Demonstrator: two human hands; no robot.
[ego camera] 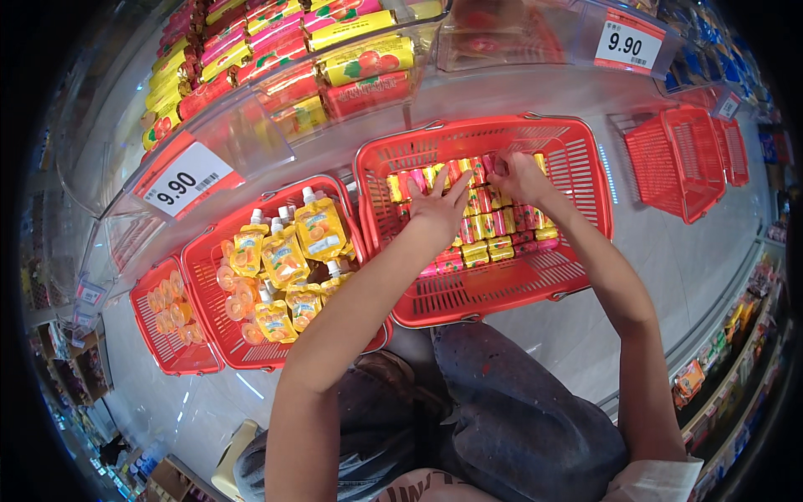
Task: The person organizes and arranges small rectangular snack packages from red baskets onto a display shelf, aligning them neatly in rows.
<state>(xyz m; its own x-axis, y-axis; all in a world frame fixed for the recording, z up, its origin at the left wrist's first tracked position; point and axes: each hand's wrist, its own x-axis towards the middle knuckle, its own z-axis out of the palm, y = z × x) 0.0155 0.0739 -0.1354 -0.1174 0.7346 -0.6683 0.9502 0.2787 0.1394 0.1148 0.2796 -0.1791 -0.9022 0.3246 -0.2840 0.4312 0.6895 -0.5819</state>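
Note:
A red plastic shopping basket (439, 307) stands before me, with rows of small cylindrical packs (486, 224) in yellow, red and pink wrappers inside. My left hand (441, 204) rests over the packs at the basket's left middle, its fingers spread. Near the far row, my right hand (519, 177) has bent fingers close to a pink pack (489, 164); whether it grips that pack is hidden. Similar wrapped rolls (370, 59) are stacked in a clear display bin (251, 119) beyond the basket.
Left of the basket, another red basket (226, 345) holds yellow spouted pouches (320, 229) and orange cups (235, 307). A smaller basket (141, 326) with orange cups is farther left. More red baskets (684, 163) stand at right on the tiled floor, near stocked shelves (721, 401).

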